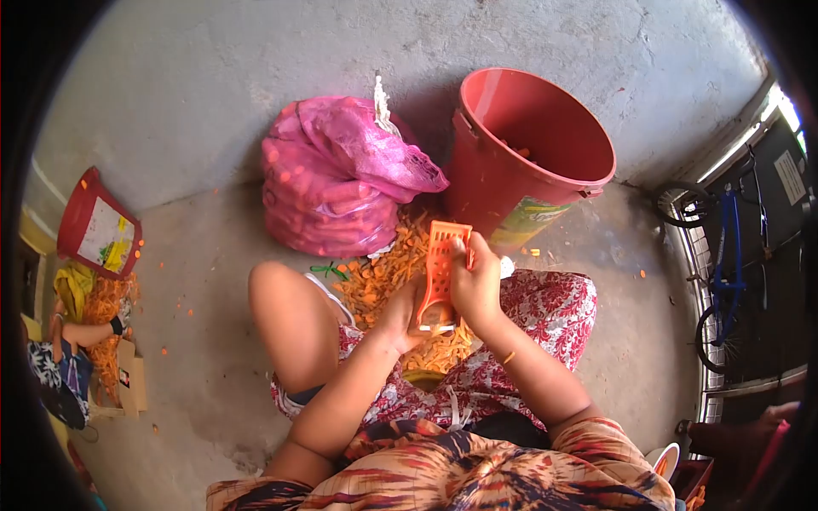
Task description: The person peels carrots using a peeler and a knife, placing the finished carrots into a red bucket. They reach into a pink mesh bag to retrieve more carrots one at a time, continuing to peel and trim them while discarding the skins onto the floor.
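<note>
An orange plastic hand slicer with a slotted body is held up over my lap. My right hand is closed round its upper right side, thumb lying along the face. At the lower end, near the pale crosspiece, my left hand is wrapped around the slicer; some of its fingers are hidden behind it. Whether a carrot lies under either palm cannot be made out. Below the hands, a heap of orange carrot shreds and slices spreads between my legs. Part of a yellowish container rim shows under the shreds.
A pink bag of carrots leans by the wall, beside a big red bucket with some carrot inside. At left, another person's arm is near more shreds, a tipped red bucket and a cardboard box. A blue bicycle stands right.
</note>
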`<state>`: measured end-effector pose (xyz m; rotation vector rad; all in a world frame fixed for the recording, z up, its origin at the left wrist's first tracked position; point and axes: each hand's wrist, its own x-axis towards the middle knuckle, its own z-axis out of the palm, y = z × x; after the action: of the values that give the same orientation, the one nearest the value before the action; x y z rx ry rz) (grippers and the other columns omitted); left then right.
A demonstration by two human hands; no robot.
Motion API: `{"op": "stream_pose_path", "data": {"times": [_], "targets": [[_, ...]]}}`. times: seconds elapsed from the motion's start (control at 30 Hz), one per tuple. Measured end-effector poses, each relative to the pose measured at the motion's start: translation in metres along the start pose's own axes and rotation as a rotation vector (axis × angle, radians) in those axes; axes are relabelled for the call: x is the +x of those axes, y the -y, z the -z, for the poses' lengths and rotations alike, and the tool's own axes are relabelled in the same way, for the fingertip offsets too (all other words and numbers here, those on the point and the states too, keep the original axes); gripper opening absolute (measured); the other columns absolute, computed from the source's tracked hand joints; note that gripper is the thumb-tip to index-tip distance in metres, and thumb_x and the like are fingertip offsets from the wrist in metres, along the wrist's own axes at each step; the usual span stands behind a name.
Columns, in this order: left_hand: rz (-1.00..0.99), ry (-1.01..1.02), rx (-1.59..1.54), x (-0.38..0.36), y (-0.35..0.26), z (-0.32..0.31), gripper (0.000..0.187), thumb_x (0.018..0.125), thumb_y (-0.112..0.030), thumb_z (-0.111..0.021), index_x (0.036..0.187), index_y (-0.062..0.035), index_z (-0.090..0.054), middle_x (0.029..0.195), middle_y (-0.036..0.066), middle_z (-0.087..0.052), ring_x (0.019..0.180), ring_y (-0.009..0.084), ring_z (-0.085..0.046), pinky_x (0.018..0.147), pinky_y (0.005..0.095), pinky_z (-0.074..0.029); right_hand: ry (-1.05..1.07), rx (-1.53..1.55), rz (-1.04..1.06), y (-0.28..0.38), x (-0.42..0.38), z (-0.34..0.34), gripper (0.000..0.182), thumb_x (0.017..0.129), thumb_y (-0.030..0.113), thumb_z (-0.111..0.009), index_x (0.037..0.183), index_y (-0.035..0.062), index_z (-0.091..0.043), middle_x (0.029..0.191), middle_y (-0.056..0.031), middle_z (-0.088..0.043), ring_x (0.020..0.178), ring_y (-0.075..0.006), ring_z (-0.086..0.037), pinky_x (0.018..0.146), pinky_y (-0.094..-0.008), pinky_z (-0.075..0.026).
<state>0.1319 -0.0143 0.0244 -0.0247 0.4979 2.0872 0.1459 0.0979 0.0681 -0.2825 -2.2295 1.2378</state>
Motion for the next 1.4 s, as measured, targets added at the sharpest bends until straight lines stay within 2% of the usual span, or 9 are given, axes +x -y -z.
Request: {"op": "stream_pose_path", "data": {"times": [0.17,0.33,0.43,0.47,0.57,0.77,0.97,1.17,1.4], "targets": [[0.17,0.03,0.127,-0.012,0.01,0.003,0.051,0.087,-0.046,-0.026,0.101,-0.002,-0.048,0.08,0.019,-0.057,0.069,0.0302,-0.058,0.062,0.0419,-0.048,-0.338,-0.051,-0.191,-0.064,0.073,0.014,0.022,0.085,0.019,-0.046,0.076,-0.0016,-0.048,0.061,-0.0177,-0.051,0.048,-0.0235,-0.046,0.05,-0.034,-0.039],[0.086,-0.196,-0.142,-0.004,0.003,0.018,0.044,0.086,-0.042,-0.034,0.104,-0.0039,-0.048,0.09,0.017,-0.057,0.079,0.0324,-0.057,0.072,0.0483,-0.046,-0.122,0.239,-0.249,-0.02,0.043,0.018,0.018,0.087,0.015,-0.043,0.081,-0.001,-0.05,0.06,-0.0061,-0.051,0.053,-0.0094,-0.044,0.049,-0.0263,-0.038],[0.037,0.001,-0.169,-0.002,0.001,0.019,0.037,0.087,-0.035,-0.035,0.107,-0.0051,-0.047,0.094,0.011,-0.057,0.083,0.0252,-0.057,0.072,0.0408,-0.048,0.023,0.364,-0.343,0.019,0.014,0.016,0.012,0.086,0.011,-0.044,0.084,0.0,-0.05,0.061,-0.0031,-0.051,0.058,-0.0073,-0.045,0.051,-0.0237,-0.039],[0.035,-0.019,-0.174,-0.001,0.0,0.014,0.036,0.088,-0.033,-0.035,0.107,-0.0053,-0.047,0.094,0.011,-0.057,0.083,0.0241,-0.057,0.072,0.0395,-0.048,-0.006,0.331,-0.181,0.01,0.009,0.009,0.018,0.087,0.018,-0.044,0.086,0.0015,-0.052,0.062,0.0018,-0.049,0.053,-0.0041,-0.043,0.046,-0.0209,-0.037],[0.02,-0.069,-0.176,0.002,0.0,0.005,0.034,0.088,-0.031,-0.033,0.107,-0.0056,-0.047,0.094,0.01,-0.057,0.083,0.0218,-0.057,0.071,0.0365,-0.048,0.019,0.318,-0.181,0.005,0.001,0.001,0.012,0.084,0.009,-0.046,0.078,-0.0009,-0.048,0.06,-0.0117,-0.052,0.054,-0.0117,-0.048,0.051,-0.028,-0.041],[0.021,-0.153,0.037,-0.004,0.001,-0.006,0.038,0.089,-0.033,-0.03,0.102,-0.0036,-0.05,0.089,0.007,-0.058,0.077,0.0166,-0.058,0.068,0.0309,-0.048,0.011,-0.101,-0.019,-0.003,0.0,0.002,0.017,0.084,0.014,-0.047,0.076,-0.0006,-0.048,0.056,-0.0192,-0.048,0.048,-0.0246,-0.048,0.048,-0.0349,-0.039],[0.071,-0.14,0.165,-0.013,0.015,0.006,0.051,0.088,-0.044,-0.027,0.106,-0.0002,-0.048,0.084,0.013,-0.058,0.076,0.0241,-0.059,0.064,0.0355,-0.049,-0.317,-0.007,-0.154,-0.048,0.07,0.025,0.023,0.086,0.019,-0.045,0.075,-0.001,-0.048,0.053,-0.0158,-0.047,0.047,-0.02,-0.043,0.048,-0.0327,-0.036],[0.077,-0.123,-0.094,-0.004,0.002,0.011,0.04,0.087,-0.037,-0.033,0.104,-0.0055,-0.049,0.092,0.012,-0.058,0.082,0.025,-0.058,0.068,0.0474,-0.048,0.085,0.357,-0.369,0.007,0.019,0.021,0.011,0.086,0.01,-0.044,0.081,0.0029,-0.051,0.062,0.0012,-0.051,0.052,-0.0053,-0.044,0.045,-0.023,-0.037],[0.038,0.013,-0.157,-0.002,0.003,0.009,0.038,0.089,-0.032,-0.029,0.114,-0.0075,-0.043,0.105,0.009,-0.053,0.092,0.0217,-0.054,0.078,0.0387,-0.045,0.097,0.181,-0.136,0.003,-0.008,0.0,0.017,0.085,0.014,-0.048,0.075,0.0,-0.046,0.056,-0.0144,-0.051,0.048,-0.0168,-0.049,0.046,-0.0309,-0.038]]}}
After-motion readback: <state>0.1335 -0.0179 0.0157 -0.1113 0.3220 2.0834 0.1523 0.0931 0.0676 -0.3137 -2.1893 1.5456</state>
